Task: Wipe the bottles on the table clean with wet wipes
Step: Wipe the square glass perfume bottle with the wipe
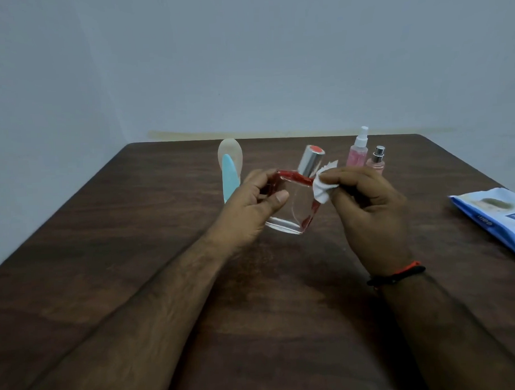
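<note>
Your left hand (252, 205) grips the clear glass perfume bottle (291, 204) above the middle of the table (136, 257), the fingers curled round its left side and the thumb pressed across its front face. The bottle is lifted off the surface and tilted, its silver cap (311, 163) (with a red disc on top) leaning toward the far right corner. Red trim runs along its shoulder and down its right edge.

Your right hand (367, 208) pinches a white wet wipe (323, 188) between thumb and curled fingers, and the wipe touches the bottle's upper right corner, just below the cap. A red-and-black band sits on your right wrist (399, 274).

Near the far edge, left of centre, stands a tall clear bottle with a light blue insert (229, 172), partly hidden behind your left hand. Toward the far right, a pink spray bottle with a white nozzle (357, 150) stands upright, and just beside it on the right is a smaller pink bottle with a silver sprayer (377, 161); your right hand covers its base.

The blue-and-white pack of wet wipes (493, 215) lies flat at the right edge of the table, partly cut off by the frame.
</note>
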Tool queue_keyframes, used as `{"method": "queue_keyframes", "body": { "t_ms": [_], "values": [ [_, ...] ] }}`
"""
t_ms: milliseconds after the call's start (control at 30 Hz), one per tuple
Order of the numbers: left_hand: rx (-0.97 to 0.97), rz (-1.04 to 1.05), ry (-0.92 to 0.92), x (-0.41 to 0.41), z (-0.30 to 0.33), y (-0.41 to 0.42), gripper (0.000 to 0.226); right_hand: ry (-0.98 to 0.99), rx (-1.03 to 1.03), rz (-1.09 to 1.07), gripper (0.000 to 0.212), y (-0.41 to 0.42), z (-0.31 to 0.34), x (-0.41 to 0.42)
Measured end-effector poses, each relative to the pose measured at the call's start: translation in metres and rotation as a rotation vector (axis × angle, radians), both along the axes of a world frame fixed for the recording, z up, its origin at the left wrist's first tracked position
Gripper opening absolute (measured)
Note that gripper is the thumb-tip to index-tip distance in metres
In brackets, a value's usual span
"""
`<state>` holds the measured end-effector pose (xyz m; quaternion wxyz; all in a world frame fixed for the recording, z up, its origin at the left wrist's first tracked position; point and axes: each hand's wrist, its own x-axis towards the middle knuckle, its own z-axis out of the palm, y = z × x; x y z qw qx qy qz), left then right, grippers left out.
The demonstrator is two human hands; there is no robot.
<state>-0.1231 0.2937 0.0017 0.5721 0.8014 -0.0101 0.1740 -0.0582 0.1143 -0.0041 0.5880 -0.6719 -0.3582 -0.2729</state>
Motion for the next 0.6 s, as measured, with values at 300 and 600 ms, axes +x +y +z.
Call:
{"method": "queue_keyframes", "body": {
  "t_ms": [300,600],
  "values": [
    [0.159,-0.161,-0.056,-0.0026,0.0011,0.0077,0.028,0.629,0.317,0.529,0.027,-0.0014,0.0068,0.0028],
    [0.070,-0.130,-0.004,0.0035,-0.0056,0.0033,0.029,0.734,0.328,0.471,0.028,-0.0013,0.0085,0.0040]
  ]
}}
